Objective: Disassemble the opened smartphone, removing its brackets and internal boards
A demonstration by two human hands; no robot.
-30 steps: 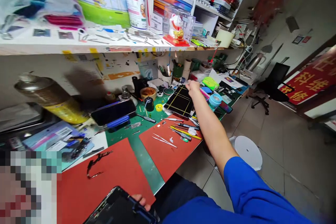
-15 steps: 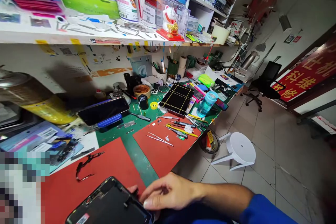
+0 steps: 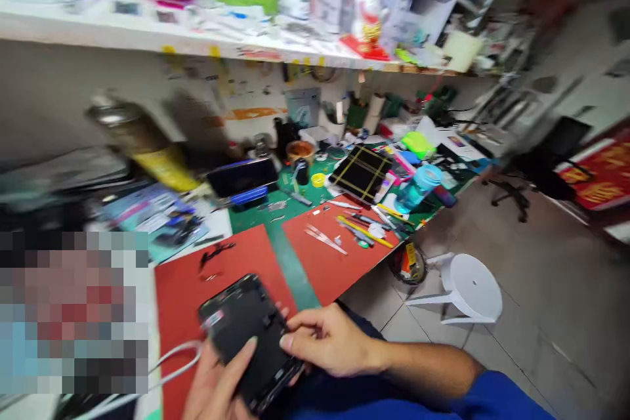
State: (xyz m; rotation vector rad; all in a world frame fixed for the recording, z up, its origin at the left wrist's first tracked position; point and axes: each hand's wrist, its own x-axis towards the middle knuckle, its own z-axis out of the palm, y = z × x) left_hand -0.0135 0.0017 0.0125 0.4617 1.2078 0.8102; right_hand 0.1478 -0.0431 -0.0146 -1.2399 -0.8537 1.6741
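Note:
A black phone screen [image 3: 251, 335], seen from its inner back side with small metal parts along the rim and a red-and-white label, is held tilted over the front edge of the bench. My left hand [image 3: 219, 380] grips its near left side, thumb lying across the black back. At its right edge, my right hand [image 3: 339, 341] is closed with thumb and forefinger on the rim; the other fingers are mostly hidden. Behind the screen, a thin black flex cable [image 3: 214, 257] lies on the red mat [image 3: 180, 295].
Tweezers [image 3: 325, 239] and several pens and screwdrivers lie on the right-hand red mat [image 3: 310, 269]. Behind are a phone in a blue stand [image 3: 249, 195], a black gridded pad [image 3: 361, 174] and a blue cup [image 3: 420, 187]. A white cable [image 3: 172, 367] loops at left; a white stool [image 3: 475, 289] stands right.
The view has swung left and blurred. More of the phone screen shows, and my left hand has come into sight holding it. My right hand stays at its right edge.

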